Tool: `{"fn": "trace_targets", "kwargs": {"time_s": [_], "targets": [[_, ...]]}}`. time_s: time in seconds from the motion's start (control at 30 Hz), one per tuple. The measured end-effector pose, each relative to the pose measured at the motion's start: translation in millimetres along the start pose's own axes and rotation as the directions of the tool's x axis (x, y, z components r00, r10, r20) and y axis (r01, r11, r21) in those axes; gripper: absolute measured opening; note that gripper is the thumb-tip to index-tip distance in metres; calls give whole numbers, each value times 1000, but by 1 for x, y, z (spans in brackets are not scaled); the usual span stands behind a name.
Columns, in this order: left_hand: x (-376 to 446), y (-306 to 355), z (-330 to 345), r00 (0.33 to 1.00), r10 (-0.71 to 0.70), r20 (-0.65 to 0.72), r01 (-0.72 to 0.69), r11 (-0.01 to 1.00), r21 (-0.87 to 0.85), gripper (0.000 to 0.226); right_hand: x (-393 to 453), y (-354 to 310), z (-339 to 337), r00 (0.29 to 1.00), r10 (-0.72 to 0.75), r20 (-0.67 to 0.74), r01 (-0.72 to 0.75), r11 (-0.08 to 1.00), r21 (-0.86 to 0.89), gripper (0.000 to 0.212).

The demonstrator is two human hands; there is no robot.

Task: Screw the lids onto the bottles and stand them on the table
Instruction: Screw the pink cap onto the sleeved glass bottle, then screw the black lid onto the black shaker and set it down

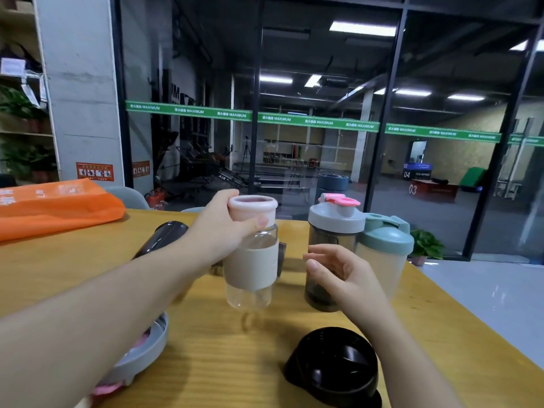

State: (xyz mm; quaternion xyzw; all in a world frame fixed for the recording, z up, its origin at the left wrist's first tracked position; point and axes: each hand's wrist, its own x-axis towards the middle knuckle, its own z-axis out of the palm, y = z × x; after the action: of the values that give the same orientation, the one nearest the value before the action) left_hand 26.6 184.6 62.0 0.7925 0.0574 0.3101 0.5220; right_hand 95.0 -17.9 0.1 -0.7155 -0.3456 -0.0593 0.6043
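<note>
My left hand (223, 228) grips the pink lid of a clear glass bottle with a beige sleeve (250, 266) and holds it upright just above the wooden table (223, 354). My right hand (338, 272) hovers beside it with loosely curled fingers, holding nothing, in front of a dark bottle with a grey and pink lid (332, 228). A pale bottle with a green lid (385, 245) stands next to that one. A black lid (335, 366) lies near the front edge. A dark bottle (164, 237) lies on its side behind my left arm. A grey and pink lid (141, 357) lies partly under my left forearm.
An orange bag (59, 207) lies at the table's far left. A glass wall (323, 113) rises behind the table. The table's right edge drops to a pale floor (485, 295), where a potted plant (426, 245) stands.
</note>
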Motion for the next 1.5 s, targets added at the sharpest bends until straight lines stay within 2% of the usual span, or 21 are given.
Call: {"fn": "trace_targets", "kwargs": {"time_s": [0.1,0.33,0.73,0.9,0.97,1.03,1.1,1.2,1.23,1.27,1.37,1.4,1.5], "targets": [[1,-9,-2,998,-63,-4,64,998,18,73,1,1,-3,999,29,-31,-29,1000,-3,16],[1,-28,-6,989,-148,-32,149,988,37,72,3,6,-4,997,63,-52,-64,998,-17,14],[6,-33,11,995,-93,-42,96,993,72,74,3,11,-2,996,81,-34,-81,997,6,13],[6,-35,14,994,-113,11,113,993,24,88,3,12,-3,996,80,-38,-80,997,1,13],[7,-36,8,988,-133,85,127,990,64,99,3,12,-4,995,90,-47,-90,996,9,12],[5,-38,-3,981,-150,126,128,976,174,111,3,12,-4,994,95,-49,-95,995,15,12],[3,-43,-19,986,-128,106,89,945,313,120,3,11,-3,995,93,-43,-93,996,13,13],[3,-58,-41,996,-92,-2,85,911,404,136,3,11,-3,995,95,-38,-95,995,9,13],[5,-63,-47,996,-80,-43,91,899,428,136,2,11,-3,995,96,-40,-96,995,11,13],[6,-67,-52,995,-68,-74,95,884,457,126,2,11,-3,994,97,-41,-97,995,12,13],[8,-85,-62,992,-46,-121,113,769,629,69,1,11,-2,995,98,-35,-98,995,7,13],[9,-92,-65,989,-66,-130,137,711,689,62,1,11,-2,994,100,-33,-100,995,1,12],[8,-108,-69,948,-263,-180,308,613,728,75,1,11,-2,994,105,-24,-105,994,3,12]]}}
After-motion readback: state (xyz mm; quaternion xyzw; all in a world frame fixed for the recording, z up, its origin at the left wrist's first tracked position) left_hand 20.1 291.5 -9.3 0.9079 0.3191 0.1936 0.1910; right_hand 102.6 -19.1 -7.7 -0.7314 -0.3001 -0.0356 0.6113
